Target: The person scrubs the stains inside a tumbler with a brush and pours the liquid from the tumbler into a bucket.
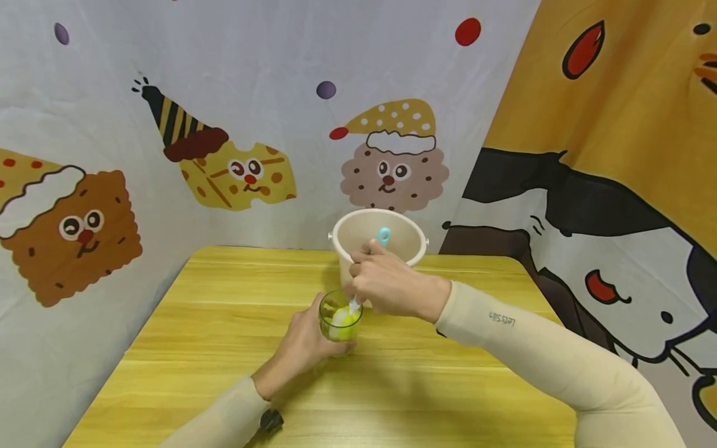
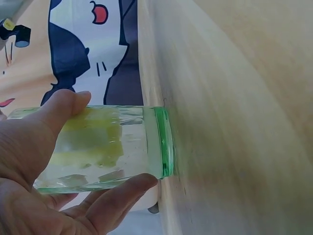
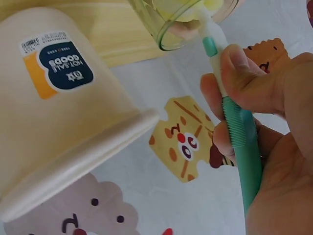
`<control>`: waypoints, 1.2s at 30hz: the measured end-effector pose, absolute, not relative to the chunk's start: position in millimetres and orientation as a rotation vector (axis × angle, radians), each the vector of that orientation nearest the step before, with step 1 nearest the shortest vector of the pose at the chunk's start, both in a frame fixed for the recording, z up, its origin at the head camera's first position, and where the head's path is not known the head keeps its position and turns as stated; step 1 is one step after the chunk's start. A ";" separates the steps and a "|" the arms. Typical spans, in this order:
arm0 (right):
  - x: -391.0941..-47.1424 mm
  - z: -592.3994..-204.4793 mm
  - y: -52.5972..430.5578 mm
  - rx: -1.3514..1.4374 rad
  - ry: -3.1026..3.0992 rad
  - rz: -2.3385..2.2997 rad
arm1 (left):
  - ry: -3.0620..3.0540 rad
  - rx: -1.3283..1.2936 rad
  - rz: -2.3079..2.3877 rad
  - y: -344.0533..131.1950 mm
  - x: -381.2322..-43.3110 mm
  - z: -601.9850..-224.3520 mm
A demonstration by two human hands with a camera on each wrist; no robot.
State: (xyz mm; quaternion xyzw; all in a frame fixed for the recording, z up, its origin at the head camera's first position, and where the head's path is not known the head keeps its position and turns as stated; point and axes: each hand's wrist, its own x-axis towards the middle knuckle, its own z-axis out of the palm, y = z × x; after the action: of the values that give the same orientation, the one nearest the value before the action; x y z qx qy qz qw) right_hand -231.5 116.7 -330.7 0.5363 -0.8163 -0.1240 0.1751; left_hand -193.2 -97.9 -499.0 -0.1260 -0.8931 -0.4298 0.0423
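Before the bucket (image 1: pixel 358 231), the left grip (image 1: pixel 308 334) cups the glass (image 2: pixel 134 142), the right grip (image 1: pixel 386 281) clasps the brush (image 3: pixel 248 166)! Likely slippery, breakable glass: best held round its wall.

Left hand (image 2: pixel 24 149) around greenish glass (image 2: pixel 105 142)

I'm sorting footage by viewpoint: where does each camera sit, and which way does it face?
Head: on the head, facing forward and down at the table; left hand, right hand and sleeved arms show.
Left wrist: on that wrist, facing the glass; left hand shows.
Right wrist: on that wrist, facing the turquoise-handled tool and bucket; right hand shows.
Shared: head and right wrist show bucket and glass.
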 end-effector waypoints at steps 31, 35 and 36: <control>-227.4 -366.2 136.9 1.245 -2.518 0.215 | -2.711 -0.403 -1.340 -95.3 -191.9 -500.4; -225.2 -367.5 138.0 1.178 -2.536 0.251 | -2.722 -0.390 -1.346 -95.7 -192.1 -499.6; -224.6 -367.7 138.6 1.162 -2.541 0.270 | -2.726 -0.380 -1.348 -95.9 -192.1 -499.2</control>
State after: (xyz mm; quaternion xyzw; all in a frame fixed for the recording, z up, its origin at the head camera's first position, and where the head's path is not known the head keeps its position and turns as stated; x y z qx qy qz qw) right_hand -224.6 138.6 -367.7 0.4081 -0.8926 0.0948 0.1664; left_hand -192.1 -95.9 -499.2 -0.1238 -0.8888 -0.4395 0.0382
